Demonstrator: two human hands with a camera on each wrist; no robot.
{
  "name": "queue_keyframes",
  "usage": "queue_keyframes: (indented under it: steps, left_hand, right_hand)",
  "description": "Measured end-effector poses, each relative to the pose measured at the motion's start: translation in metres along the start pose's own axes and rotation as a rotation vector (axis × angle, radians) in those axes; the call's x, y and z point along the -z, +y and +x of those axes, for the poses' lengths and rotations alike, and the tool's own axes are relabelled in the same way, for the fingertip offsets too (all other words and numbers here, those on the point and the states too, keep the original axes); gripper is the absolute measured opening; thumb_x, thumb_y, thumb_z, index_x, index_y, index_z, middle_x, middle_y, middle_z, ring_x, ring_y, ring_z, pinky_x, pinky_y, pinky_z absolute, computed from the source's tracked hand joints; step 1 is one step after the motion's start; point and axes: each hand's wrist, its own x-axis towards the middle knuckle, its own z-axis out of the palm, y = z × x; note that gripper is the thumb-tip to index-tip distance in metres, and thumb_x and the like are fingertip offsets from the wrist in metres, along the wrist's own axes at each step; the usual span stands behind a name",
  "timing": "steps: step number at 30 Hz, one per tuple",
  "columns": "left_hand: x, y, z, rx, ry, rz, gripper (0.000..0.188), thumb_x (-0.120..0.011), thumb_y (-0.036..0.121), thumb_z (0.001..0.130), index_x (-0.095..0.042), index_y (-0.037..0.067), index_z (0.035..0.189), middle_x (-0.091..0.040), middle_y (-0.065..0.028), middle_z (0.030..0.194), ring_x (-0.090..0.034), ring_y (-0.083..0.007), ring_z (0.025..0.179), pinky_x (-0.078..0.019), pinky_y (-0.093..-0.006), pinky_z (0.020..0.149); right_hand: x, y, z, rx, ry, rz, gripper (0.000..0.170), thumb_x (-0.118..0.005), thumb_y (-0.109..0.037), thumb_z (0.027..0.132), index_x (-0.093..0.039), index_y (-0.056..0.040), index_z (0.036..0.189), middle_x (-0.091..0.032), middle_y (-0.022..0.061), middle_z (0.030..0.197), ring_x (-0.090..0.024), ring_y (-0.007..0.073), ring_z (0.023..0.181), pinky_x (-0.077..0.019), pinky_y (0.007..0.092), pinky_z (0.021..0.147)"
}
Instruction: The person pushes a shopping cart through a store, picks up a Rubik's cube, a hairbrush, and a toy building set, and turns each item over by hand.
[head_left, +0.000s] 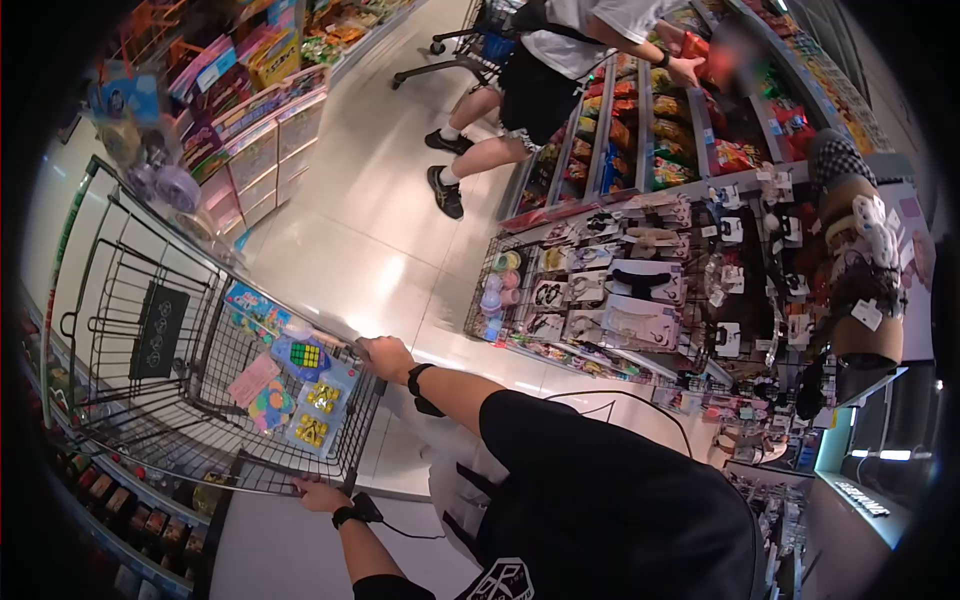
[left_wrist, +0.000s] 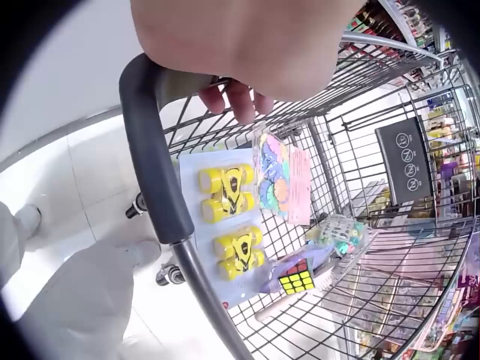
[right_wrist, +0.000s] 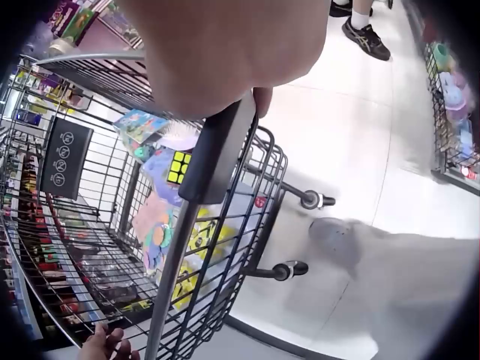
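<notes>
My right hand (head_left: 388, 358) grips one end of the shopping cart's handle (right_wrist: 217, 154), its fingers mostly hidden behind the back of the hand in the right wrist view. At the handle's other end, my left hand (head_left: 320, 493) curls its fingers around the dark grip (left_wrist: 154, 150). Inside the wire cart (left_wrist: 405, 307) lie a puzzle cube (left_wrist: 296, 279) in a purple pack, a card with yellow toys (left_wrist: 229, 191), and a bag of colourful shapes (left_wrist: 274, 172) against a pink card (left_wrist: 300, 184). A blue pack (head_left: 255, 308) lies farther in.
Ahead, a person (head_left: 555, 70) in dark shorts holds a red packet (head_left: 695, 48) at snack shelves (head_left: 610, 130), beside another cart (head_left: 485, 45). A rack of hair accessories (head_left: 640, 290) stands on the right. Shelves (head_left: 130, 520) line the left, and a toy display (head_left: 240, 140) stands beyond the cart.
</notes>
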Motion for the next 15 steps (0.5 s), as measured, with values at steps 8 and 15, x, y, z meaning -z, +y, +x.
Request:
queue_keyframes:
  steps: [8, 15]
  left_hand:
    - [-0.021, 0.073, 0.092, -0.194, 0.091, 0.218, 0.028, -0.055, 0.021, 0.105, -0.059, -0.002, 0.120, -0.072, -0.0145, 0.096, -0.063, -0.0187, 0.063, -0.0508, -0.0290, 0.054]
    - [0.004, 0.083, 0.185, -0.150, 0.119, 0.117, 0.025, -0.057, 0.014, 0.099, -0.059, -0.002, 0.118, -0.071, -0.0136, 0.092, -0.065, -0.0177, 0.066, -0.0527, -0.0280, 0.055]
  right_hand:
    - [-0.044, -0.098, 0.079, -0.050, 0.154, 0.099, 0.019, -0.064, -0.027, 0.093, -0.074, -0.0149, 0.104, -0.073, 0.0137, 0.083, -0.069, 0.0360, 0.079, -0.0547, 0.0460, 0.073]
    - [-0.108, -0.170, 0.114, -0.015, 0.166, 0.051, 0.018, -0.067, -0.030, 0.094, -0.072, -0.0136, 0.098, -0.071, 0.0150, 0.077, -0.068, 0.0388, 0.073, -0.0537, 0.0489, 0.069]
